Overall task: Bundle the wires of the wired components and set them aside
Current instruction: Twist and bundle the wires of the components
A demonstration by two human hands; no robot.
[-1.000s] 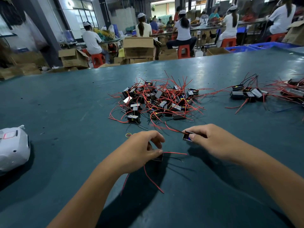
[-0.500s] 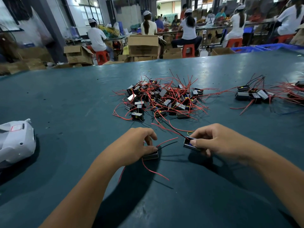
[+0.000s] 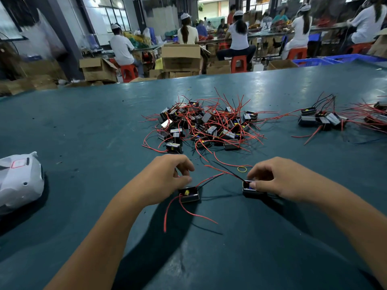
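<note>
At the left edge of the frame a white plastic bag (image 3: 18, 181) lies on the teal table (image 3: 83, 126). Lower centre, the left hand (image 3: 165, 178) curls its fingers over a small black component (image 3: 189, 194) resting on the table, thumb touching its top; red wires trail from it toward the bottom. Above, mid-frame, sits the loose pile of wired components (image 3: 207, 126). A yellow rubber band (image 3: 242, 169) lies between the hands. Right of centre, the right hand (image 3: 278, 178) pinches a second component (image 3: 250, 188) with bent fingers. At the right edge lies a smaller group of components (image 3: 322, 119)
</note>
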